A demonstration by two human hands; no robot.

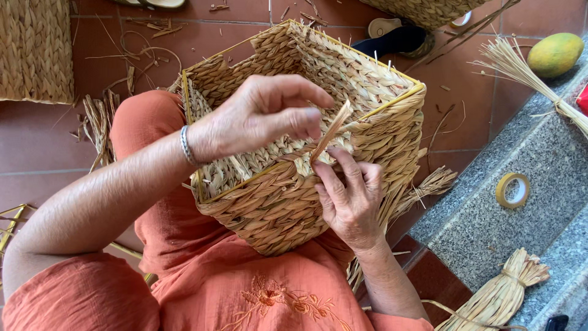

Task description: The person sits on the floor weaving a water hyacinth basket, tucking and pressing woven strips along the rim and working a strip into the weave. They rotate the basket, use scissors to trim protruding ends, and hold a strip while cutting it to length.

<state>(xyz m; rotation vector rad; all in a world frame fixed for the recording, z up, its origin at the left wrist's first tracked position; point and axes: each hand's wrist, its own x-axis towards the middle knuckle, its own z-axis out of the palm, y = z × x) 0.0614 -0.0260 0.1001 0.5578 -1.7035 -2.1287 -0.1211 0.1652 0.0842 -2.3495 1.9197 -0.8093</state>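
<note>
Left hand (pixel 257 119) reaches over the woven basket (pixel 288 202) on the lap, its grip pinching a flat straw strand (pixel 331 132) at the rim. The right hand (pixel 349 196) presses fingers against the basket wall below. A tape roll (pixel 512 190) lies on the stone step (pixel 490 227).

The basket (pixel 294 202) is straw-tan, woven in a plaited braid pattern, with a yellow rim wire. Beneath it the clothing (pixel 202 288) is rust-orange (floral embroidery in the same tone). Right of the basket, a speckled grey stone ledge (pixel 490 214) carries a yellow tape roll (pixel 512 190); beyond lies a yellow-green mango (pixel 555 54). The floor (pixel 43 141) is terracotta-red tile.
</note>
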